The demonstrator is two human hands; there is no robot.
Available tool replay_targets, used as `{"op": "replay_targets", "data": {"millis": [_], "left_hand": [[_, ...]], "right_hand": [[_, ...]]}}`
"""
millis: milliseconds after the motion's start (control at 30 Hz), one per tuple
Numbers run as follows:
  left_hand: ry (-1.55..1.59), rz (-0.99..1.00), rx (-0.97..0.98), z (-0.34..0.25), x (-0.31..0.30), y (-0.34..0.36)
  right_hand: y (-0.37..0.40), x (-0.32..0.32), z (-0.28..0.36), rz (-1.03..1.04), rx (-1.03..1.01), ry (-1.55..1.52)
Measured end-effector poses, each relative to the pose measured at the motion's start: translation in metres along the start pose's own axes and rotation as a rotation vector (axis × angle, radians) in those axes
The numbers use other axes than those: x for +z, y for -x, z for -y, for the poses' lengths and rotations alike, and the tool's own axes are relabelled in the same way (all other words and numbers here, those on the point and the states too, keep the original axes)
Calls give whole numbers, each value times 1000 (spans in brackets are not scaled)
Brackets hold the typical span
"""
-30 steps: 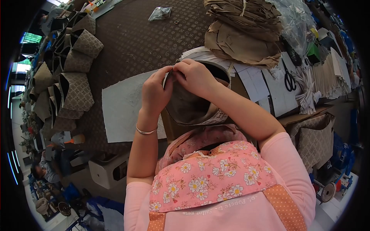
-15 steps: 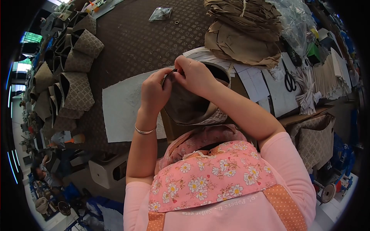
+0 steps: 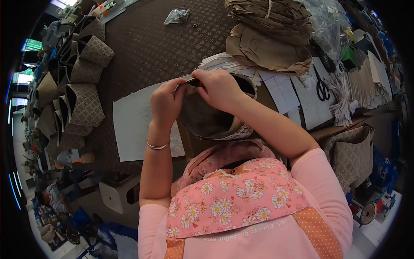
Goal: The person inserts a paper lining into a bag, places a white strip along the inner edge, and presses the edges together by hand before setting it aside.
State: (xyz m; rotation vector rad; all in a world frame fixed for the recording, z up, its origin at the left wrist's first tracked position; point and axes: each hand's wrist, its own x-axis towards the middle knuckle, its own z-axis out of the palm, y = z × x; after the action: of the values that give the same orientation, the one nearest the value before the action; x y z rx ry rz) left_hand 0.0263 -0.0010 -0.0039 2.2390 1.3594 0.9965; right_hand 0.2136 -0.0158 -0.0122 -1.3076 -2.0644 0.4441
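A brown bag body [image 3: 205, 116] with a patterned outer side stands with its mouth open toward me, showing a dark, smooth lining. My left hand [image 3: 165, 101] pinches the far left part of its rim between thumb and fingers. Close to it on the right, my right hand [image 3: 220, 88] grips the same rim, thumb inside and fingers over the edge. A short stretch of rim shows between the two hands. Under the bag's left side lies a white sheet [image 3: 136, 125]. White strips [image 3: 226, 62] lie just beyond my right hand.
Several patterned bag bodies [image 3: 86, 103] are piled at the left. Stacked brown fabric pieces [image 3: 267, 47] lie at the far right, near black-handled scissors [image 3: 322, 89] and a bundle of white strips [image 3: 340, 97]. A small plastic packet [image 3: 177, 16] rests at the back.
My hands have moved slightly apart along the rim, the left one shifting left. More of the bag's edge shows between them, and my right fingers have straightened a little.
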Motion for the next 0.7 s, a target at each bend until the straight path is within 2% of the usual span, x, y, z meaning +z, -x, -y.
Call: {"op": "replay_targets", "data": {"millis": [167, 700], "left_hand": [[31, -5, -12, 3, -1, 1], [30, -10, 58, 3, -1, -3]], "right_hand": [[-1, 10, -8, -117, -94, 77], [-7, 5, -10, -142, -120, 174]]}}
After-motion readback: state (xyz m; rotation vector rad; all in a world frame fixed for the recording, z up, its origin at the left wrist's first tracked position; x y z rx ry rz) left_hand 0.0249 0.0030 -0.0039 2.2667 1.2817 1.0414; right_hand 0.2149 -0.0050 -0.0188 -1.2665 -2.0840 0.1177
